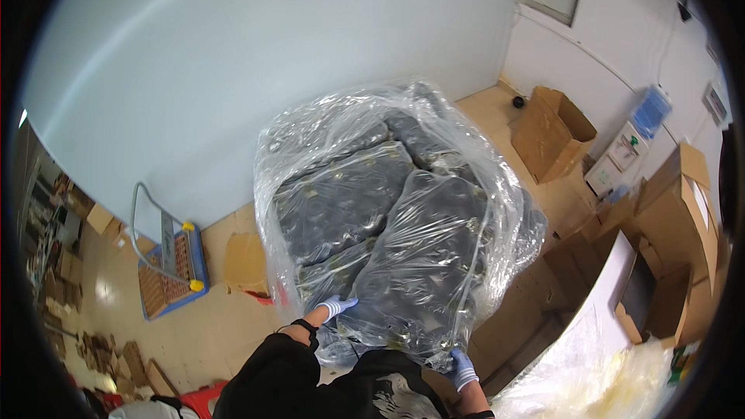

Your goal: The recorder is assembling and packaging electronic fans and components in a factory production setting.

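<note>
A gloved left hand [339,307] rests, fingers extended, on clear plastic wrap [508,221] that could tear if tugged; the right hand [463,370] touches its near edge, grip unclear.

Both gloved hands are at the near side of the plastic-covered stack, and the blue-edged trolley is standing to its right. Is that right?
Not quite: the head view shows the blue-edged trolley to the left of the plastic-covered stack. The gloved left hand and right hand are at its near side.
</note>
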`<control>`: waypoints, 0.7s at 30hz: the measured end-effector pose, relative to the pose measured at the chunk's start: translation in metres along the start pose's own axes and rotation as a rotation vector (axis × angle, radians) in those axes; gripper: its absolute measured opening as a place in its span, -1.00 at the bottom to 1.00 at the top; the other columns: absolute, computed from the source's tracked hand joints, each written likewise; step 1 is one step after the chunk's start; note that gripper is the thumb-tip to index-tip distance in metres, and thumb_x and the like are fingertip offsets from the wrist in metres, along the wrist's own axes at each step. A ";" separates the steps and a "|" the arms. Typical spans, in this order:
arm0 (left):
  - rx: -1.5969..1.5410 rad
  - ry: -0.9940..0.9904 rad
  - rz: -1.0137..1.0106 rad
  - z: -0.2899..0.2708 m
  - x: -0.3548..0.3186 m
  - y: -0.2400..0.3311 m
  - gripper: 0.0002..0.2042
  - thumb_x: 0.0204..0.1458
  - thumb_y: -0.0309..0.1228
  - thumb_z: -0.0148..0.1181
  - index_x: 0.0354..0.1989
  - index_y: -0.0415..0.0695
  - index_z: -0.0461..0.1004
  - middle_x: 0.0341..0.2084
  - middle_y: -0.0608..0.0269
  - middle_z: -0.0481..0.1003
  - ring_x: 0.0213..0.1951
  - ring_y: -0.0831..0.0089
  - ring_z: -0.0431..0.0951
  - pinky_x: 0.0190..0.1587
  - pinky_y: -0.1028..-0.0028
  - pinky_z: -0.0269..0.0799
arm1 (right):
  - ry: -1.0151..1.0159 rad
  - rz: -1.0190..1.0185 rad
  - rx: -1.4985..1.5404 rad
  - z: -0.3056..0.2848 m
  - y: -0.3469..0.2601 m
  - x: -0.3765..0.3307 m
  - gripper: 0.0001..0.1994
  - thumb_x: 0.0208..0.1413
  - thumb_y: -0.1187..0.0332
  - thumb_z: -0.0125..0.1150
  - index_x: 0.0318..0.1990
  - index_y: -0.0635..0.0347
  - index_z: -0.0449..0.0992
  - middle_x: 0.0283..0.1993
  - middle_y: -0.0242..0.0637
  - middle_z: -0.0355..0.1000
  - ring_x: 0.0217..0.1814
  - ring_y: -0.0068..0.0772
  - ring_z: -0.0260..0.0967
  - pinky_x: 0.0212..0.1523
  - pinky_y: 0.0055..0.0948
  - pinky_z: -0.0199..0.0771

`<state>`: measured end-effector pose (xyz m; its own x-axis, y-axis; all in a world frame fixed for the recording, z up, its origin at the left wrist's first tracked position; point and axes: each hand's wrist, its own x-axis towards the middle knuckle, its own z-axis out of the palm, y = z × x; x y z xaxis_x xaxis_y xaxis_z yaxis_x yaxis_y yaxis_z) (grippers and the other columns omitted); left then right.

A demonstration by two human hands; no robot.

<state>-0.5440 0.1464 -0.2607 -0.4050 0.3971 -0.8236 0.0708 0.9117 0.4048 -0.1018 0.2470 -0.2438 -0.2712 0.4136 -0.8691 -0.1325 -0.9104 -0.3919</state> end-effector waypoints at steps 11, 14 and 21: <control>-0.199 -0.317 0.191 0.018 0.023 0.027 -0.24 -0.09 0.17 0.14 0.12 -0.23 0.30 0.04 0.17 0.38 0.05 0.31 0.33 0.07 0.38 0.19 | -0.011 -0.142 -0.190 -0.008 -0.060 0.050 -0.42 0.12 0.02 0.06 0.17 0.24 0.20 0.08 -0.18 0.32 0.07 -0.20 0.29 0.10 -0.23 0.29; -0.267 -0.401 0.341 0.023 0.033 0.041 -0.25 -0.08 0.18 0.12 0.12 -0.24 0.31 0.05 0.14 0.37 0.07 0.31 0.32 0.09 0.35 0.18 | 0.026 -0.198 -0.325 -0.020 -0.062 0.072 -0.26 0.06 -0.03 0.12 0.23 0.36 0.08 0.11 -0.12 0.29 0.08 -0.26 0.28 0.08 -0.35 0.27; -0.720 -0.281 0.167 0.036 0.063 0.050 -0.42 -0.07 -0.17 0.29 0.07 -0.23 0.30 -0.11 0.21 0.46 -0.13 0.36 0.48 -0.13 0.45 0.36 | 0.178 -0.087 -0.266 0.023 -0.093 0.084 -0.36 0.05 -0.04 0.15 0.08 0.37 0.32 0.01 -0.20 0.38 -0.07 -0.38 0.34 0.00 -0.45 0.31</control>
<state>-0.5334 0.2212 -0.3063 -0.1889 0.6217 -0.7601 -0.5360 0.5833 0.6103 -0.1338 0.3668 -0.2736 -0.0963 0.5035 -0.8586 0.1123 -0.8516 -0.5120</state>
